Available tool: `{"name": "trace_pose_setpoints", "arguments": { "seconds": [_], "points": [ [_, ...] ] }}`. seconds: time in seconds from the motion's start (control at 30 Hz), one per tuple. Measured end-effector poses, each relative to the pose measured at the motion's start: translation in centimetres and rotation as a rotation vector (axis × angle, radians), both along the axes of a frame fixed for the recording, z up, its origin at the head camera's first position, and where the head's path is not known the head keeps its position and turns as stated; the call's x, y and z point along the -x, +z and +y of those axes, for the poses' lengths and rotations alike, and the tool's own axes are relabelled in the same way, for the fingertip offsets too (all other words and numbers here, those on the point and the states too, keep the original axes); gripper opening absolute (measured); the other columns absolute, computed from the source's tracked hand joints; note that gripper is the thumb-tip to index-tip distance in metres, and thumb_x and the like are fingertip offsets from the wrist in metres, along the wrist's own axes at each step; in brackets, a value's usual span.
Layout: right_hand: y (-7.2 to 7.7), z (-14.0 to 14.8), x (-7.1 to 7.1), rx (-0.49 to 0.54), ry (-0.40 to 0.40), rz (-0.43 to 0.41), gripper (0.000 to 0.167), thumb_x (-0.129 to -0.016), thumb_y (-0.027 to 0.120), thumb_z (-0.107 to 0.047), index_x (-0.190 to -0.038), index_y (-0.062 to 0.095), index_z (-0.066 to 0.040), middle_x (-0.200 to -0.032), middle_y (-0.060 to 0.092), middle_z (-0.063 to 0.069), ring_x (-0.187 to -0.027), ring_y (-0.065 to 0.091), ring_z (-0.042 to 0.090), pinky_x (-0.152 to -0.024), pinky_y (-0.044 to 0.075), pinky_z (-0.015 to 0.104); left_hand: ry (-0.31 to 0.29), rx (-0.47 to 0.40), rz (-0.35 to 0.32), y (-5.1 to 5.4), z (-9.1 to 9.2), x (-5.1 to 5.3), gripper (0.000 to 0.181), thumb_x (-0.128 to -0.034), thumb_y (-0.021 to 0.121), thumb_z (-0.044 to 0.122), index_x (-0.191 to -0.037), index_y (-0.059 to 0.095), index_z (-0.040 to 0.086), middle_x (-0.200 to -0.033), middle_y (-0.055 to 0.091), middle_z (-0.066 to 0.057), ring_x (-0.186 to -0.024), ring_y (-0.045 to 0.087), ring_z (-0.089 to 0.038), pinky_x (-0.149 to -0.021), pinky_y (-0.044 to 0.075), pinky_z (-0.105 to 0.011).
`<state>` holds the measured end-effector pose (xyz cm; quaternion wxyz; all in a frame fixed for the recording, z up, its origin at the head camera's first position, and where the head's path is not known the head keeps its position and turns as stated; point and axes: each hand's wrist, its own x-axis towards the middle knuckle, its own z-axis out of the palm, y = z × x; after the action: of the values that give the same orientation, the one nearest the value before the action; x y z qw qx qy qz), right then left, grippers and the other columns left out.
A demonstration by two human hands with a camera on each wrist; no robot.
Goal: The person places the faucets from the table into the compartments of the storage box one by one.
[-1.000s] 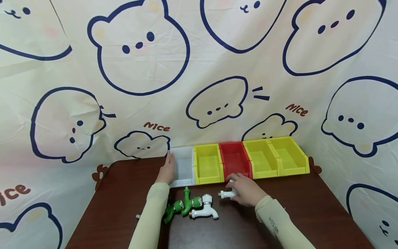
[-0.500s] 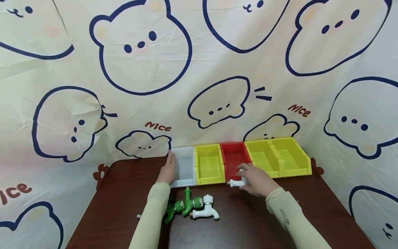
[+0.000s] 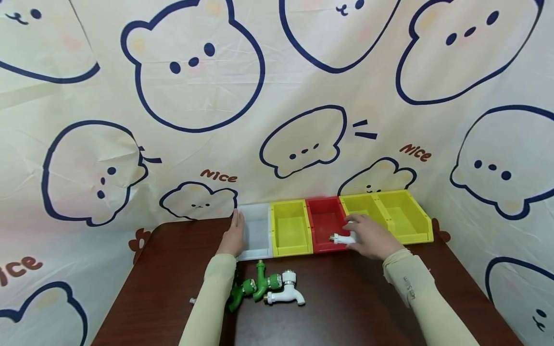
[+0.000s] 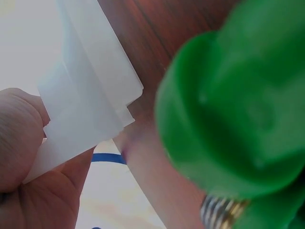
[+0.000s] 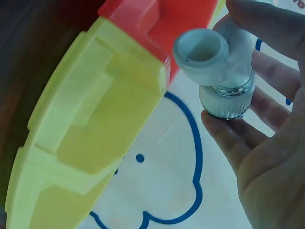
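Note:
My right hand (image 3: pixel 373 236) grips a white plastic faucet (image 3: pixel 342 239) by its handle end, over the front of the red bin (image 3: pixel 324 216). In the right wrist view the thumb and fingers curl round the faucet (image 5: pixel 228 67), spout opening facing the camera. My left hand (image 3: pixel 232 238) is at the left side of the pale grey bin (image 3: pixel 255 230); the left wrist view has its wall (image 4: pixel 90 114) pinched between thumb and fingers. Below that bin lie a second white faucet (image 3: pixel 286 290) and green faucets (image 3: pixel 260 281), one partly hidden by the left sleeve.
A yellow bin (image 3: pixel 291 230) stands between the grey and red ones, and two joined yellow bins (image 3: pixel 402 221) are at the right. A small metallic end (image 3: pixel 192 301) pokes out left of the left forearm. A patterned cloth wall (image 3: pixel 195 158) rises behind the brown table (image 3: pixel 173 259).
My right hand has carried the white faucet up and to the right, from the table before the red bin to above that bin's front. The left hand stays at the grey bin.

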<state>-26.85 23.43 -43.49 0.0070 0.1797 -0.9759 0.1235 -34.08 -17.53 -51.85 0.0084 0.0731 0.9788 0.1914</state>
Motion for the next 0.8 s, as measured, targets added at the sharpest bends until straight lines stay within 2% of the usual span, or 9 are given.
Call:
{"name": "trace_pose_setpoints", "arguments": {
  "seconds": [0.2,0.3,0.37,0.53,0.63,0.8],
  "points": [
    [0.1,1.5,0.8,-0.011,-0.009,0.041,0.053,-0.081,0.089,-0.026,-0.128,0.074,-0.009,-0.144,0.059,0.017,-0.125,0.059,0.038,-0.101,0.052,0.058,0.008,0.006,-0.002,0.0,-0.2,0.1,0.084,-0.0904,0.057,-0.019,-0.163,0.017,-0.004,-0.173,0.001,-0.023,-0.068,0.06,-0.029,-0.077,0.055,-0.048],
    [0.1,2.5,1.2,-0.009,-0.017,0.06,0.052,-0.081,0.089,-0.026,-0.128,0.074,-0.008,-0.143,0.059,0.019,-0.123,0.059,0.039,-0.101,0.051,0.059,0.01,-0.004,-0.01,-0.1,-0.3,0.2,0.085,-0.0905,0.057,-0.019,-0.164,0.017,-0.004,-0.173,0.001,-0.022,-0.062,0.056,-0.027,-0.072,0.053,-0.045],
    [0.0,3.2,1.6,-0.005,-0.025,0.06,0.052,-0.082,0.089,-0.027,-0.127,0.074,-0.007,-0.143,0.059,0.019,-0.124,0.058,0.04,-0.102,0.05,0.06,0.008,-0.008,-0.014,-0.1,-0.2,0.2,0.085,-0.0908,0.057,-0.018,-0.164,0.016,-0.003,-0.174,0.001,-0.022,-0.058,0.052,-0.025,-0.068,0.051,-0.042],
    [0.0,4.8,2.2,-0.008,-0.057,0.047,0.053,-0.084,0.087,-0.029,-0.13,0.072,-0.006,-0.144,0.058,0.02,-0.128,0.054,0.044,-0.106,0.045,0.064,0.004,-0.01,-0.011,0.0,-0.1,0.0,0.084,-0.0913,0.058,-0.017,-0.164,0.018,-0.004,-0.173,0.002,-0.022,-0.056,0.051,-0.023,-0.066,0.05,-0.041],
    [0.1,5.7,2.5,-0.005,-0.071,0.045,0.052,-0.086,0.085,-0.028,-0.129,0.072,-0.004,-0.144,0.058,0.022,-0.128,0.053,0.045,-0.108,0.043,0.065,0.006,-0.015,-0.015,0.1,-0.1,-0.1,0.085,-0.091,0.059,-0.017,-0.164,0.017,-0.004,-0.174,0.002,-0.022,-0.059,0.054,-0.025,-0.072,0.053,-0.045],
    [0.2,7.3,3.0,-0.011,-0.083,0.067,0.048,-0.086,0.084,-0.024,-0.125,0.073,0.001,-0.141,0.058,0.026,-0.125,0.055,0.047,-0.106,0.045,0.063,0.007,-0.016,-0.018,0.3,-0.1,-0.1,0.085,-0.091,0.059,-0.017,-0.164,0.017,-0.004,-0.173,0.002,-0.022,-0.074,0.063,-0.032,-0.087,0.054,-0.054]
  ]
}}
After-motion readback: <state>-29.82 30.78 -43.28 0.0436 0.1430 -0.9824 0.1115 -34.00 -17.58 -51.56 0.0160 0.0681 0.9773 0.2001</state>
